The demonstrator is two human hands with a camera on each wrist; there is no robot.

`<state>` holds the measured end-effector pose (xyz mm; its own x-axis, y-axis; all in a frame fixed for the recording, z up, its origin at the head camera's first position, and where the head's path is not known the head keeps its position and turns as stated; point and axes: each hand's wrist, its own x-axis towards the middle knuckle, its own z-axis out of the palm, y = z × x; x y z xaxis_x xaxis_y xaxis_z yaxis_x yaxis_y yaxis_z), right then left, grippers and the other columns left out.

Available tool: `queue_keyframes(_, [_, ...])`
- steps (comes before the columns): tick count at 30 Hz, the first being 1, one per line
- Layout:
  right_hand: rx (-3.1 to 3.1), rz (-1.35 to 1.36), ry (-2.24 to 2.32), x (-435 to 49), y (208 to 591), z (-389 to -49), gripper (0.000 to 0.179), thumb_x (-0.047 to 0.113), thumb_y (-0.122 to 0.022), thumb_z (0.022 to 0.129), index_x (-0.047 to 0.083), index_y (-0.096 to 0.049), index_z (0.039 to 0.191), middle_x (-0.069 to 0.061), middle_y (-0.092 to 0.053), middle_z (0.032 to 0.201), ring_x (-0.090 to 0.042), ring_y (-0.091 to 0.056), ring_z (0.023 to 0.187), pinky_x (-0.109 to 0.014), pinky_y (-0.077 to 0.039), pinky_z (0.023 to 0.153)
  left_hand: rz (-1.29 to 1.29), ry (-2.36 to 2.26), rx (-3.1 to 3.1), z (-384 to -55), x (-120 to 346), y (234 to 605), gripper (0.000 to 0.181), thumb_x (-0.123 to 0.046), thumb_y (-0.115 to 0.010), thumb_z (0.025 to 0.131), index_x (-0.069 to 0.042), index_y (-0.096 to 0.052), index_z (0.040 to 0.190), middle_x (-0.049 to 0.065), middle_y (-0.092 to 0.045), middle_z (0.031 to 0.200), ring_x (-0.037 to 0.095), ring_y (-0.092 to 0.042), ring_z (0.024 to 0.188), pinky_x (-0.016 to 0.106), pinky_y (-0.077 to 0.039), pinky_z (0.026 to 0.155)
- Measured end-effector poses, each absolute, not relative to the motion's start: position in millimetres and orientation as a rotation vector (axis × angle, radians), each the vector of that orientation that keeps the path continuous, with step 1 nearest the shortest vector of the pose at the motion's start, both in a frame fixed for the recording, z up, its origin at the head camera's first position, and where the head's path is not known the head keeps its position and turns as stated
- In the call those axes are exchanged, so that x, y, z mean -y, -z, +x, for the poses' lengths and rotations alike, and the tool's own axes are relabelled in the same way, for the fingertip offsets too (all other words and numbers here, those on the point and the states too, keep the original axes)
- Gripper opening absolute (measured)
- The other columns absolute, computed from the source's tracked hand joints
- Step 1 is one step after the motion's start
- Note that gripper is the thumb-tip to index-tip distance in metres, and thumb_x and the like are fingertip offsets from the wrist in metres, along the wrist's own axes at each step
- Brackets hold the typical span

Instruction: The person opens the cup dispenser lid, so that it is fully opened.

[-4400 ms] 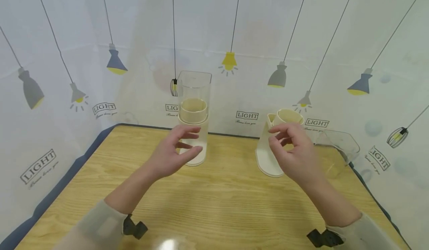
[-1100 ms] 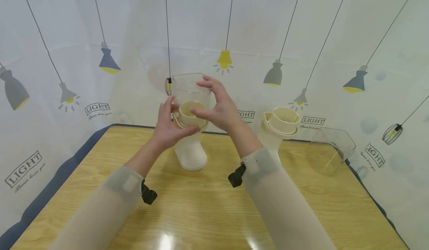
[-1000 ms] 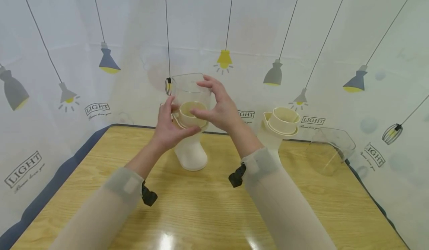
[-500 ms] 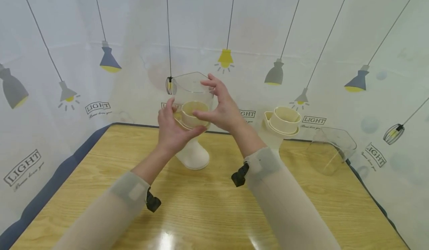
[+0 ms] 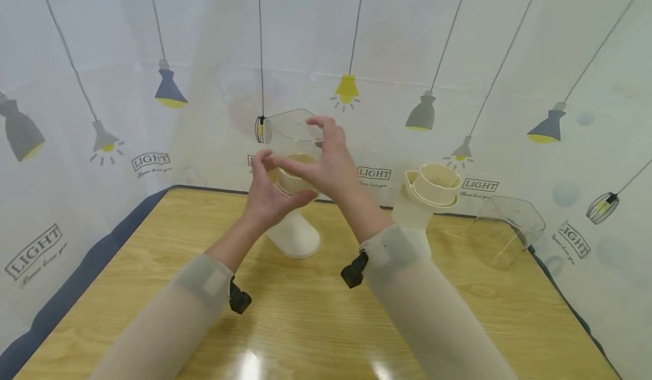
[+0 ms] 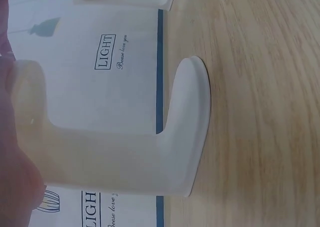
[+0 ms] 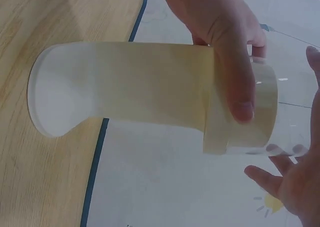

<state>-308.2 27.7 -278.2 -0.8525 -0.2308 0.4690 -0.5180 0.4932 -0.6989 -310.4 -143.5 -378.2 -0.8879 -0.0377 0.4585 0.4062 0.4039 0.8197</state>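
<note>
At the back of the table, a cream stand [image 5: 295, 235] with a rounded foot rises to a wide collar and a raised ring [image 7: 260, 122]. My left hand [image 5: 270, 199] grips the collar, its thumb across the near side in the right wrist view. Above it, a clear plastic container [image 5: 292, 125] with an angled rim sits around the ring. My right hand [image 5: 331, 167] holds this container, thumb low in front and fingertips up at the rim. Part of the ring is hidden behind the right thumb.
A second cream stand [image 5: 410, 210] with collar and ring stands to the right. Farther right, another clear container [image 5: 501, 238] rests on the wooden table [image 5: 305, 317]. A white curtain [image 5: 204, 131] printed with lamps hangs close behind.
Earlier both hands hovered apart; since then they have come together on the left stand and its container. Lately the clear container has turned slightly, and my right thumb has swung left across the ring.
</note>
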Motion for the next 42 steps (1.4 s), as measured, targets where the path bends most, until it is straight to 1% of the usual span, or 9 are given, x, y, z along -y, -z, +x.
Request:
queue_keyframes(2, [2.42, 0.593, -1.286, -22, 279, -308, 0.104, 0.052, -0.096, 0.082, 0.033, -0.035, 0.165, -0.017, -0.04, 0.166, -0.039, -0.058, 0.14, -0.059, -0.058, 0.106, -0.306, 1.486, 2.263, -310, 144, 380, 0.127, -0.05, -0.101, 0.074, -0.02, -0.017, 0.164, 0.016, -0.048, 0.162, 0.036, -0.048, 0.151, 0.064, -0.04, 0.125])
queue_keyframes(4, [2.395, 0.56, -1.3, -18, 280, -308, 0.107, 0.052, -0.097, 0.081, 0.035, -0.035, 0.167, -0.018, -0.041, 0.165, -0.038, -0.057, 0.138, -0.059, -0.058, 0.105, -0.3, 1.49, 2.268, -310, 144, 380, 0.125, -0.05, -0.101, 0.074, -0.022, -0.018, 0.163, 0.017, -0.046, 0.163, 0.037, -0.048, 0.151, 0.065, -0.041, 0.124])
queue_keyframes(11, [2.312, 0.537, -1.374, -9, 282, -311, 0.089, 0.045, -0.096, 0.084, 0.021, -0.048, 0.155, -0.012, -0.05, 0.164, -0.036, -0.06, 0.138, -0.053, -0.055, 0.112, -0.286, 1.476, 2.296, -312, 146, 378, 0.119, -0.049, -0.101, 0.075, -0.027, -0.02, 0.159, 0.022, -0.044, 0.164, 0.044, -0.051, 0.146, 0.066, -0.045, 0.119])
queue_keyframes(17, [2.284, 0.482, -1.406, -5, 284, -311, 0.081, 0.042, -0.094, 0.086, 0.02, -0.05, 0.15, -0.011, -0.055, 0.161, -0.031, -0.063, 0.131, -0.049, -0.057, 0.106, -0.287, 1.451, 2.338, -313, 148, 378, 0.12, -0.05, -0.1, 0.075, -0.027, -0.018, 0.161, 0.024, -0.048, 0.163, 0.043, -0.052, 0.147, 0.065, -0.047, 0.117])
queue_keyframes(24, [2.227, 0.416, -1.455, -1, 286, -309, 0.076, 0.042, -0.092, 0.084, 0.02, -0.053, 0.146, -0.004, -0.06, 0.157, -0.034, -0.064, 0.133, -0.049, -0.057, 0.104, -0.27, 1.477, 2.367, -314, 147, 378, 0.125, -0.052, -0.1, 0.074, -0.027, -0.017, 0.164, 0.021, -0.047, 0.163, 0.041, -0.054, 0.145, 0.063, -0.051, 0.115])
queue_keyframes(28, [2.214, 0.371, -1.48, 2, 284, -309, 0.074, 0.044, -0.092, 0.084, 0.021, -0.054, 0.144, 0.001, -0.062, 0.157, -0.03, -0.064, 0.132, -0.049, -0.057, 0.103, -0.268, 1.463, 2.364, -314, 147, 377, 0.125, -0.052, -0.1, 0.073, -0.025, -0.019, 0.165, 0.021, -0.048, 0.162, 0.041, -0.056, 0.143, 0.062, -0.052, 0.114])
queue_keyframes(30, [2.218, 0.34, -1.499, 2, 283, -309, 0.074, 0.045, -0.093, 0.084, 0.022, -0.055, 0.143, 0.001, -0.062, 0.157, -0.028, -0.064, 0.131, -0.048, -0.058, 0.102, -0.268, 1.464, 2.36, -314, 147, 377, 0.125, -0.051, -0.1, 0.073, -0.024, -0.019, 0.165, 0.022, -0.048, 0.162, 0.041, -0.056, 0.142, 0.062, -0.052, 0.113])
queue_keyframes(36, [2.208, 0.291, -1.575, 1, 280, -310, 0.072, 0.045, -0.093, 0.083, 0.025, -0.057, 0.141, -0.003, -0.062, 0.157, -0.033, -0.064, 0.134, -0.049, -0.058, 0.102, -0.264, 1.459, 2.361, -313, 146, 377, 0.127, -0.05, -0.1, 0.073, -0.023, -0.02, 0.167, 0.022, -0.048, 0.162, 0.041, -0.056, 0.141, 0.062, -0.051, 0.114])
queue_keyframes(42, [2.22, 0.359, -1.499, 2, 280, -309, 0.071, 0.042, -0.093, 0.083, 0.019, -0.057, 0.141, -0.005, -0.061, 0.154, -0.033, -0.063, 0.131, -0.049, -0.058, 0.101, -0.265, 1.465, 2.36, -314, 146, 378, 0.124, -0.047, -0.1, 0.074, -0.022, -0.02, 0.166, 0.022, -0.046, 0.163, 0.041, -0.054, 0.144, 0.062, -0.052, 0.115])
